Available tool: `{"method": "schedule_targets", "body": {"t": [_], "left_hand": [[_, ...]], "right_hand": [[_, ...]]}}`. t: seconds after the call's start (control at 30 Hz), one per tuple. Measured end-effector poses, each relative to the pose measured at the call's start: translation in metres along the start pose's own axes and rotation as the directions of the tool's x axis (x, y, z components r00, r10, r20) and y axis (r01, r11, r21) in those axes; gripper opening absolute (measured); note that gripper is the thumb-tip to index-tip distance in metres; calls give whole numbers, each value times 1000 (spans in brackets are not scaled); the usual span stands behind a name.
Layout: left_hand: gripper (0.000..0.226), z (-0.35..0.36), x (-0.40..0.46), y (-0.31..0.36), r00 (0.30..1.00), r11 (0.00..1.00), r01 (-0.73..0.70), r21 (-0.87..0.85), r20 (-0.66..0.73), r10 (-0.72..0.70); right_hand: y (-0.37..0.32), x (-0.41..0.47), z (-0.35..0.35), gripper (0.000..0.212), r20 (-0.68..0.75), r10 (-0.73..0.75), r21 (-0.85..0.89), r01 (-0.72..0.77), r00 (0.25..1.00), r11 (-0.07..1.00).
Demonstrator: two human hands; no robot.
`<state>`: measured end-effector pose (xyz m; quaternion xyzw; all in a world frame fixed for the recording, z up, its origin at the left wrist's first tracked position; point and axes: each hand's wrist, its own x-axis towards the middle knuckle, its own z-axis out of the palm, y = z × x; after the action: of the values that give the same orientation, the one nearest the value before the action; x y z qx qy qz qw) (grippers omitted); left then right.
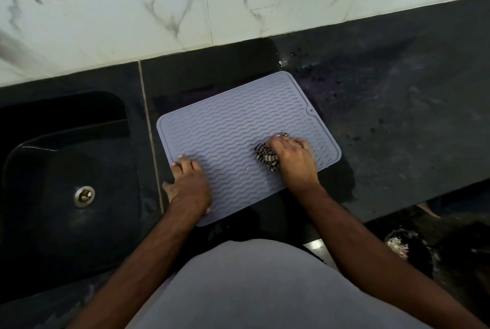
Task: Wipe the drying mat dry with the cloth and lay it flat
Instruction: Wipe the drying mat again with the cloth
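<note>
We are mid-wipe: the drying mat (238, 138) lies flat on the dark worktop (397, 116), just beside the sink (66, 169) near the worktop's front edge. Our left hand (189, 183) presses its near-left corner, fingers straight and spread. Our right hand (294, 161) has its fingers curled round the striped cloth (266, 157), bunched on the mat's right half. Droplets show toward the left, so we judge the next strokes should sweep there. We can read no brand or writing.

The person wears a plain light grey top of smooth fabric, without print or buttons visible. Both forearms are bare, no sleeves reach them. The left hand (189, 185) and the right hand (294, 160) carry no rings, watch or gloves.
</note>
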<state>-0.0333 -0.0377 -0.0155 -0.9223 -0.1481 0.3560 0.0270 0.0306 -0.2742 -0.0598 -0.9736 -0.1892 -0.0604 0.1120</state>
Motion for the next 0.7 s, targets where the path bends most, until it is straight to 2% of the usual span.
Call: {"method": "schedule_targets", "body": {"t": [0.2,0.3,0.37,0.43,0.5,0.6,0.7], "left_hand": [[102,-3,5,15,998,998,44,45,-44,-42],[102,-1,5,12,997,999,23,28,-68,-21],[117,0,3,8,998,1000,-14,24,-58,16],[130,0,2,3,998,998,-58,11,-39,58],[133,1,1,-3,996,996,-89,-30,-34,88],[134,6,1,-10,990,989,-133,-71,-50,130],[127,13,1,-16,979,972,-200,-122,-65,194]], "right_hand": [[53,15,-13,22,-19,184,-60,-185,983,981],[63,26,-21,20,-1,285,-71,-285,958,956],[56,31,-29,23,39,287,-31,-286,957,958],[33,28,-38,31,47,233,85,-236,971,968],[0,17,-45,37,66,154,171,-163,986,972],[-58,-6,-37,38,58,-52,120,45,997,992],[-100,-26,-10,36,91,-283,56,279,955,959]]}}
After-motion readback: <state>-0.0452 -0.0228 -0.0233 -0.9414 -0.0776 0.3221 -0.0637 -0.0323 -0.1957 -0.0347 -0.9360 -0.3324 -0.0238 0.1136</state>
